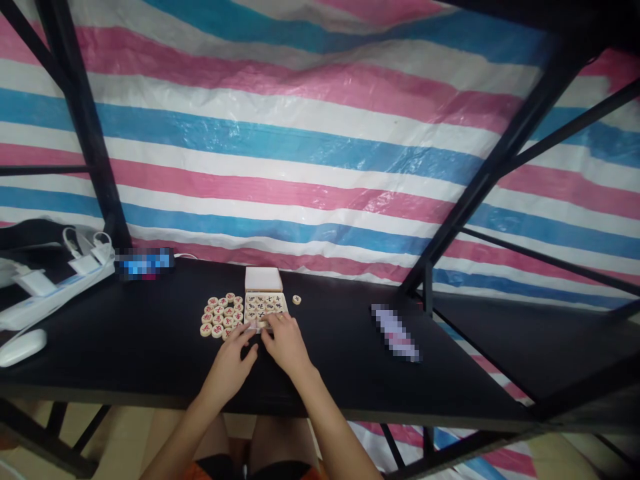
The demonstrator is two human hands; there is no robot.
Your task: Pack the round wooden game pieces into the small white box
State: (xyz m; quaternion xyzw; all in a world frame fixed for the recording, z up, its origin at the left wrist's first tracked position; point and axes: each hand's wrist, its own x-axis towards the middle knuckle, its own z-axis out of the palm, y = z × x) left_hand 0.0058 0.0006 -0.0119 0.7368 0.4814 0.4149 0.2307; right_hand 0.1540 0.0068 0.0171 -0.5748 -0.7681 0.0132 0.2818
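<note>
A small white box [244, 308] of Chinese chess pieces lies on the black desk with its lid [263, 279] folded back. Rows of dark-marked pieces [265, 299] fill its far part. My right hand [287, 343] is over the front right of the box, its fingertips closed on a Chinese chess piece [262, 325] at the front edge. My left hand [234, 363] has its fingers stretched to the front left corner, thumb apart, holding nothing I can see. Left of the box lie several red-marked pieces [217, 311]. One loose piece [297, 300] sits to the right.
A white power strip [55, 290] with plugged-in chargers and a white mouse-like object [23, 348] lie at the left. Two blurred items, one bluish [145, 264] and one pale purple [396, 333], are on the desk. Black metal posts [480, 193] and a striped sheet [300, 147] stand behind.
</note>
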